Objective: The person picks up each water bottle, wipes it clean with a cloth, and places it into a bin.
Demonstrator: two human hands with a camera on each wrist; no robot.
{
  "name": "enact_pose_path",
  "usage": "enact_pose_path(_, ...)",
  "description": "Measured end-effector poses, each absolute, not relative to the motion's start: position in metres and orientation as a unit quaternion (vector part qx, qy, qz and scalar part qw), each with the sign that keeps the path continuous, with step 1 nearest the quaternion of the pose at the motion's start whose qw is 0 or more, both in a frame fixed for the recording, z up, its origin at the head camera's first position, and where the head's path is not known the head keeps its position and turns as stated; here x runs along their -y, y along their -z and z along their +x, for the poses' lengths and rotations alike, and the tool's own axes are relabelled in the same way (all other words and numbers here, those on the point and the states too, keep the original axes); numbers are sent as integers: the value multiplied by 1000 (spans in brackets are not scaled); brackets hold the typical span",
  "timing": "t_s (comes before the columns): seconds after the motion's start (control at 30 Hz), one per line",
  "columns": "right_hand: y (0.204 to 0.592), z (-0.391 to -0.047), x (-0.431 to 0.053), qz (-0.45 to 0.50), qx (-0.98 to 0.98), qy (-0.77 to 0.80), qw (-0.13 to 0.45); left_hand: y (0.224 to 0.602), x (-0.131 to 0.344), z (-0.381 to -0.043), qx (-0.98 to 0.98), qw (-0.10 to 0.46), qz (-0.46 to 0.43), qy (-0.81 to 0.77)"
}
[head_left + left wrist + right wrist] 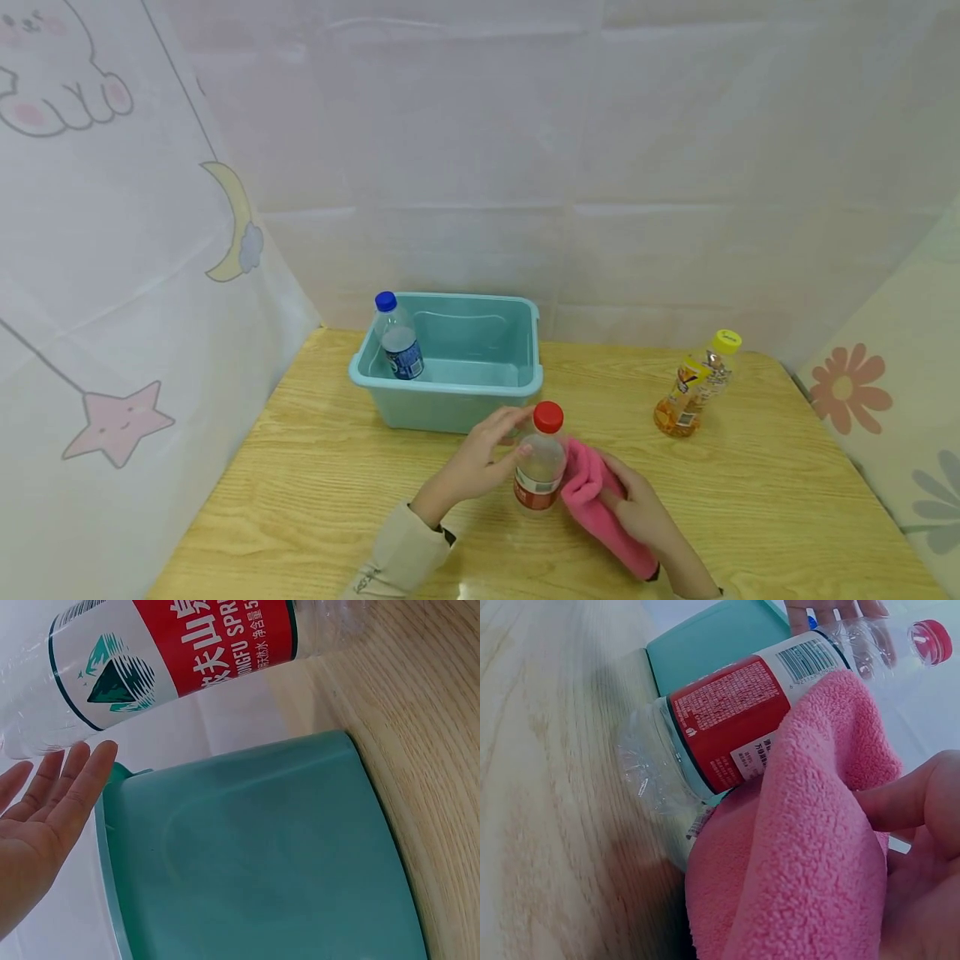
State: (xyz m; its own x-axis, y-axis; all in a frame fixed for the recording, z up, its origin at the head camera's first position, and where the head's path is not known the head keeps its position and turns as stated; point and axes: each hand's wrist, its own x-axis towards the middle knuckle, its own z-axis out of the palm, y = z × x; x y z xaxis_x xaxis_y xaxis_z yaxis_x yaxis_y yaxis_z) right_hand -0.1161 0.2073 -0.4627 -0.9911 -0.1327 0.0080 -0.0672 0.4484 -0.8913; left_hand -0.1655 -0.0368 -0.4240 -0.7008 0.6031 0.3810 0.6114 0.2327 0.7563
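Observation:
A clear plastic bottle (pixel 537 479) with a red cap and a red-and-white label stands upright on the table. My left hand (pixel 483 454) is at the bottle's upper part from the left; in the left wrist view its fingers (pixel 71 791) are extended, with tips at the bottle's shoulder. My right hand (pixel 637 508) grips a folded pink towel (pixel 600 508) just right of the bottle. In the right wrist view, the fuzzy towel (pixel 810 840) lies against or very near the label, and the thumb presses into its folds.
Behind the bottle stands a light teal bin (pixel 442 408), holding a blue-capped bottle (pixel 401 346) leaning at its left. A yellow-capped bottle (pixel 686 396) with amber liquid stands at the right of the wooden table (pixel 300 492). Printed cloth hangs around the table.

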Motion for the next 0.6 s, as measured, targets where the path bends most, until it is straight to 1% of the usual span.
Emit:
enact_pose_path(0.23,451,-114,-208,-59,-852,520,-21,426,36,-164,793,1,-375,480)
enact_pose_path(0.6,433,-114,-207,-152,-798,569,-127,429,33,-158,820,7,-336,463)
